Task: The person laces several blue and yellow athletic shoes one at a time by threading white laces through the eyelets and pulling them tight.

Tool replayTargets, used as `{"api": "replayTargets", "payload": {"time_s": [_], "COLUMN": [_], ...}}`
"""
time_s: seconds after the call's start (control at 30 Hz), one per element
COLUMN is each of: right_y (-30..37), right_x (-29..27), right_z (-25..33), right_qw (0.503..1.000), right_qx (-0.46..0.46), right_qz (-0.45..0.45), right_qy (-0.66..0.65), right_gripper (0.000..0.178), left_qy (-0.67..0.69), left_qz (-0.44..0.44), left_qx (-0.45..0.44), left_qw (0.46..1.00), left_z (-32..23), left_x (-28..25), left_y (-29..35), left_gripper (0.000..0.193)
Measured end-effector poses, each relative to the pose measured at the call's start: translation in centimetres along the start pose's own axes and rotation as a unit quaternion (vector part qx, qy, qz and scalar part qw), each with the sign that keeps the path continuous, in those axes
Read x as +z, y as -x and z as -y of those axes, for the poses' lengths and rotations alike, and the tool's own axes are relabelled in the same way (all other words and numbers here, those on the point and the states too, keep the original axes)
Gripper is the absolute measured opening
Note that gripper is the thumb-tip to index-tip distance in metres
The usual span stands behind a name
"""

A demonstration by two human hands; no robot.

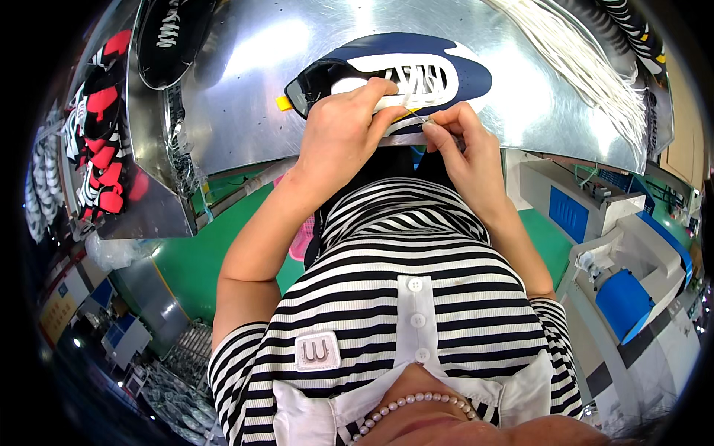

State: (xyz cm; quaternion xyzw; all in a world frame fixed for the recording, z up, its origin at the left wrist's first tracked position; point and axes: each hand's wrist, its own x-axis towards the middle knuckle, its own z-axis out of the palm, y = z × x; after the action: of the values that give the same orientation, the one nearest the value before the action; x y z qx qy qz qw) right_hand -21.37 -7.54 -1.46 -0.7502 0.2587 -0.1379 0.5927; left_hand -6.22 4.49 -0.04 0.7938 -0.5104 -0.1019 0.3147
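Observation:
A navy and white sneaker lies on its side along the metal table, its toe to the right. White laces cross its tongue, and a yellow pull tab sticks out at the heel. My left hand is closed on the near side of the shoe, fingers and thumb beside the lacing. Close to it, my right hand pinches the end of a thin, needle-like piece that reaches toward the left thumb. A small yellow strip shows by that thumb; whether it belongs to the thin piece I cannot tell.
A bundle of white laces lies on the right of the metal table. A black shoe rests in a trough at the left. Red, black and white shoe parts hang farther left. A white and blue machine stands to my right.

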Motion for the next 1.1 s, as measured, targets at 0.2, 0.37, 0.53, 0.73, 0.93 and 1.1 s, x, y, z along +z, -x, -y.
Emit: {"api": "replayTargets", "payload": {"time_s": [0.2,0.37,0.53,0.73,0.93,1.1], "right_y": [-0.8,-2.3,-0.9,-5.7,-6.3,-5.6], "right_x": [0.1,2.3,-2.6,-2.4,-2.2,-3.6], "right_z": [0.2,0.1,1.0,-1.8,-2.7,-0.7], "right_qw": [0.999,0.997,0.987,0.99,0.991,0.982], "right_qx": [0.037,0.07,0.107,-0.092,-0.078,-0.104], "right_qz": [0.012,-0.012,0.096,-0.105,-0.102,0.016], "right_qy": [0.014,-0.035,0.078,-0.012,0.042,0.157], "right_gripper": [0.015,0.015,0.016,0.019,0.018,0.019], "left_qy": [0.0,-0.017,0.027,0.066,-0.049,-0.003], "left_qz": [0.004,0.009,0.025,0.152,0.223,0.088], "left_qx": [0.054,0.145,0.039,-0.014,-0.029,-0.11], "left_qw": [0.999,0.989,0.999,0.986,0.973,0.99], "left_z": [0.2,0.2,-0.2,-0.7,-0.5,-0.1], "left_x": [0.0,0.2,0.0,-1.3,-3.4,-1.6], "left_y": [-0.1,0.1,0.7,-0.6,-0.2,-1.1], "left_gripper": [0.026,0.028,0.027,0.026,0.028,0.039]}}
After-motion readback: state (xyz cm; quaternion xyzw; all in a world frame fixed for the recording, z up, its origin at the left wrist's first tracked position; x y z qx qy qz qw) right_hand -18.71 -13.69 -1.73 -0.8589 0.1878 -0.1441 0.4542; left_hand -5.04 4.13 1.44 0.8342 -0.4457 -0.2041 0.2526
